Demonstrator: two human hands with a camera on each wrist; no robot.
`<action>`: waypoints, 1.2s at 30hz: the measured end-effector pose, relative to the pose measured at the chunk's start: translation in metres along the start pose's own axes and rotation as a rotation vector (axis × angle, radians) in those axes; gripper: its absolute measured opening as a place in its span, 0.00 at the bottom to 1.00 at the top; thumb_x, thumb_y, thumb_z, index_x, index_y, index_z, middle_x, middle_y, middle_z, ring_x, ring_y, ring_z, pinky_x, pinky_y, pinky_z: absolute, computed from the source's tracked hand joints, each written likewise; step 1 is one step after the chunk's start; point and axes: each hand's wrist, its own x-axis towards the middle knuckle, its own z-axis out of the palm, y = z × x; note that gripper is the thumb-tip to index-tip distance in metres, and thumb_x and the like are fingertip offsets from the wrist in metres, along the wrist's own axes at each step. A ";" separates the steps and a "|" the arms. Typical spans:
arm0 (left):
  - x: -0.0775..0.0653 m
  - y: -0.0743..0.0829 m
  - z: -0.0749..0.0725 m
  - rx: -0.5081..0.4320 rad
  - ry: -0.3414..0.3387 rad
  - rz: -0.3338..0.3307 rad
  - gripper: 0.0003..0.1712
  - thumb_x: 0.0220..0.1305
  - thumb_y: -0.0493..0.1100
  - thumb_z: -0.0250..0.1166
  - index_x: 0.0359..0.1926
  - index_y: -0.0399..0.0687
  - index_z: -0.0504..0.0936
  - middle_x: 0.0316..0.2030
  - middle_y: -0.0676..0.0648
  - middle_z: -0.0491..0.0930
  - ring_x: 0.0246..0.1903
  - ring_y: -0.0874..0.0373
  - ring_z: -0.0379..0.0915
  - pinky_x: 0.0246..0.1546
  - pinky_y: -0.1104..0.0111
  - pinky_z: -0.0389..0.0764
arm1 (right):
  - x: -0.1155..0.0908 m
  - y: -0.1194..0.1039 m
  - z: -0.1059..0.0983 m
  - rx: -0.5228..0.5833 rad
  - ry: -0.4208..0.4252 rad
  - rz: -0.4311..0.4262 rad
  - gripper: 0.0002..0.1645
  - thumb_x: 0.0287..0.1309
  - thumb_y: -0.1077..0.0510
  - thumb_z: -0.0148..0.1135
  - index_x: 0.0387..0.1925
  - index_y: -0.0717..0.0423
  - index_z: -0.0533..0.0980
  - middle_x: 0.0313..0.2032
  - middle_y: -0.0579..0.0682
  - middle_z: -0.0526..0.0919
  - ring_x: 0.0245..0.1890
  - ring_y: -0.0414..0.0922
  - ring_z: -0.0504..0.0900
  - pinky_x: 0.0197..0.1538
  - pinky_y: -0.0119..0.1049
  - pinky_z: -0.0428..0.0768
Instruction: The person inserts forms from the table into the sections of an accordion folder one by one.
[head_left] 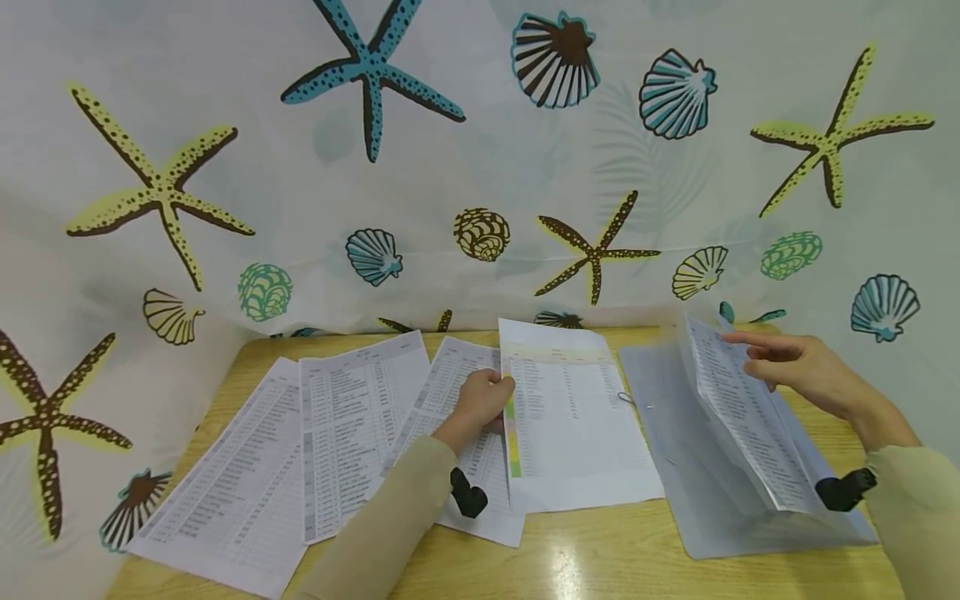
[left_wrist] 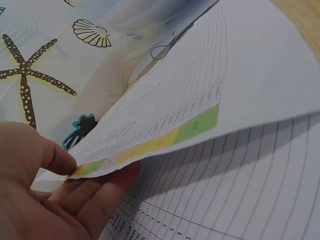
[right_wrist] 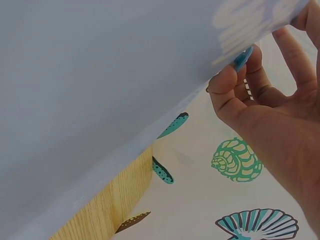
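Color-banded sheet, pinched at its left edge by your left hand, thumb above and fingers beneath, that edge lifted, probably so that the printed sheet underneath is not dragged along. It lies just right of the middle of the table, long axis running from far edge to near edge, header pointing far, foot skewed slightly right. Toward the table's right edge, your right hand meets the raised pages in the gray folder, presumably holding them up; whether it pinches them cannot be told.
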 end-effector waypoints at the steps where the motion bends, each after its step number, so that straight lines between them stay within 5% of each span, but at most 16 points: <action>1: -0.001 0.000 -0.001 -0.015 0.002 -0.011 0.26 0.75 0.49 0.54 0.64 0.35 0.76 0.41 0.41 0.84 0.27 0.58 0.82 0.21 0.73 0.81 | 0.000 0.000 0.000 -0.001 0.000 -0.001 0.31 0.77 0.53 0.61 0.77 0.50 0.69 0.71 0.51 0.64 0.53 0.33 0.69 0.44 0.32 0.81; 10: -0.002 -0.003 -0.005 -0.226 -0.103 -0.036 0.30 0.75 0.43 0.62 0.74 0.41 0.72 0.49 0.38 0.89 0.32 0.59 0.88 0.22 0.76 0.80 | 0.000 -0.001 0.001 -0.026 0.001 0.002 0.31 0.77 0.52 0.61 0.77 0.51 0.69 0.71 0.54 0.65 0.52 0.32 0.70 0.44 0.32 0.81; 18: -0.002 -0.007 -0.014 -0.318 -0.139 0.011 0.28 0.77 0.41 0.62 0.74 0.42 0.73 0.48 0.37 0.89 0.26 0.62 0.82 0.17 0.77 0.67 | 0.000 -0.001 0.001 -0.044 0.002 0.009 0.31 0.77 0.51 0.61 0.77 0.50 0.69 0.70 0.54 0.66 0.52 0.33 0.70 0.44 0.32 0.81; 30: -0.005 0.007 -0.030 -0.429 -0.176 0.042 0.27 0.78 0.41 0.62 0.73 0.40 0.74 0.51 0.33 0.88 0.20 0.66 0.77 0.17 0.78 0.68 | 0.000 -0.001 0.000 -0.025 0.005 -0.002 0.31 0.77 0.51 0.61 0.76 0.49 0.70 0.64 0.44 0.68 0.51 0.36 0.70 0.43 0.32 0.80; 36: -0.007 0.015 -0.031 -0.496 -0.214 0.042 0.26 0.78 0.39 0.62 0.73 0.38 0.74 0.57 0.32 0.85 0.39 0.54 0.90 0.28 0.75 0.85 | -0.002 -0.003 -0.001 -0.052 -0.004 0.006 0.31 0.77 0.49 0.61 0.76 0.47 0.70 0.73 0.53 0.65 0.54 0.32 0.70 0.44 0.32 0.81</action>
